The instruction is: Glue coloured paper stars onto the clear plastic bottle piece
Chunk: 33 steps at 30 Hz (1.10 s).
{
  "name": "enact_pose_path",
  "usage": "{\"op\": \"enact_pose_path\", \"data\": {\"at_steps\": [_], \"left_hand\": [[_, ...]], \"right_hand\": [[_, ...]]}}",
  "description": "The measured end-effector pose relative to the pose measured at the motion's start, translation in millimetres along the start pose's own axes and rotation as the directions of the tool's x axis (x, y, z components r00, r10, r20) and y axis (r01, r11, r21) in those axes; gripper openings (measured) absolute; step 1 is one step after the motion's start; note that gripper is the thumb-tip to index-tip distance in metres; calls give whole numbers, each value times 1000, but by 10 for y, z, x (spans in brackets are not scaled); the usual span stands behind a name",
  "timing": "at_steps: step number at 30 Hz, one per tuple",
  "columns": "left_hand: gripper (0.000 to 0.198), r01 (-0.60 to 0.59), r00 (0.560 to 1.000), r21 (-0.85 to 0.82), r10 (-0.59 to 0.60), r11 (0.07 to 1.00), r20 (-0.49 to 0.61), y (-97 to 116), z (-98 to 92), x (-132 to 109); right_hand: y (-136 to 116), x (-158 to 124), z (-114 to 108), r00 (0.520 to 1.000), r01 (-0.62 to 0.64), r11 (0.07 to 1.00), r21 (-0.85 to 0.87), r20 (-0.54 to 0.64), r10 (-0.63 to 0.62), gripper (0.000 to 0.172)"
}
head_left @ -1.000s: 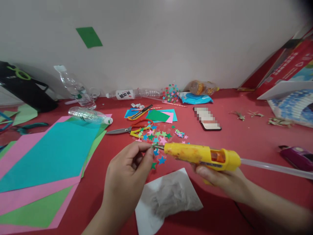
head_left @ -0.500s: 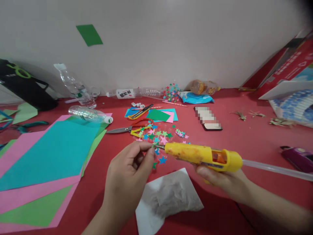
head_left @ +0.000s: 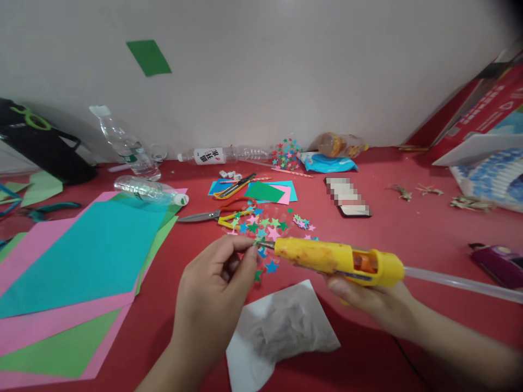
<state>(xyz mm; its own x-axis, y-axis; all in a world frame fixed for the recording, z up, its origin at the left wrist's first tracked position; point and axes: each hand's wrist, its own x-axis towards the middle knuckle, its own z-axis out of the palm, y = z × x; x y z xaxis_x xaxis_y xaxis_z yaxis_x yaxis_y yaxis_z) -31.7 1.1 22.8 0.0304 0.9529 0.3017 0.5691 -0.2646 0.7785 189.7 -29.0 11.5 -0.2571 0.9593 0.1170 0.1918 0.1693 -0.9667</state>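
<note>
My right hand (head_left: 368,299) is wrapped around a yellow hot glue gun (head_left: 318,255), a clear glue stick (head_left: 457,280) jutting from its back end. The metal nozzle points left and meets the fingertips of my left hand (head_left: 220,288). Thumb and forefinger of that hand pinch a small green paper star, mostly hidden by the fingers and nozzle. Behind and below the nozzle lie loose paper stars (head_left: 272,266) in blue, green and pink. Under both hands is a white paper sheet (head_left: 245,359) with a crumpled greyish-white piece (head_left: 286,326) on it.
Scissors (head_left: 204,216), a yellow utility knife (head_left: 235,187) and small coloured cards (head_left: 265,193) lie beyond the stars. Large coloured sheets (head_left: 93,245) cover the left, with a plastic bottle (head_left: 147,191) on them. A phone (head_left: 347,197) lies right of centre; a purple object (head_left: 498,264) sits farther right.
Almost nothing differs. Both hands hold the same pose, the nozzle still at the left fingertips, with the glue gun shifted very slightly left.
</note>
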Motion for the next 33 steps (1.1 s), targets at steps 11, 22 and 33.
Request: {"op": "enact_pose_path", "data": {"at_steps": [11,22,33], "left_hand": [[10,-34,999,27,34,999,-11,-4,4,2],[8,-462,872,299,490,835,-19,17,-20,4],[16,163,979,-175,-181,971,-96,74,-220,262]], "right_hand": [[15,5,-1,1000,19,1000,19,-6,-19,10],[15,1,17,990,30,997,-65,-135,-38,15],[-138,34,-3,942,-209,967,-144,237,238,14]]}}
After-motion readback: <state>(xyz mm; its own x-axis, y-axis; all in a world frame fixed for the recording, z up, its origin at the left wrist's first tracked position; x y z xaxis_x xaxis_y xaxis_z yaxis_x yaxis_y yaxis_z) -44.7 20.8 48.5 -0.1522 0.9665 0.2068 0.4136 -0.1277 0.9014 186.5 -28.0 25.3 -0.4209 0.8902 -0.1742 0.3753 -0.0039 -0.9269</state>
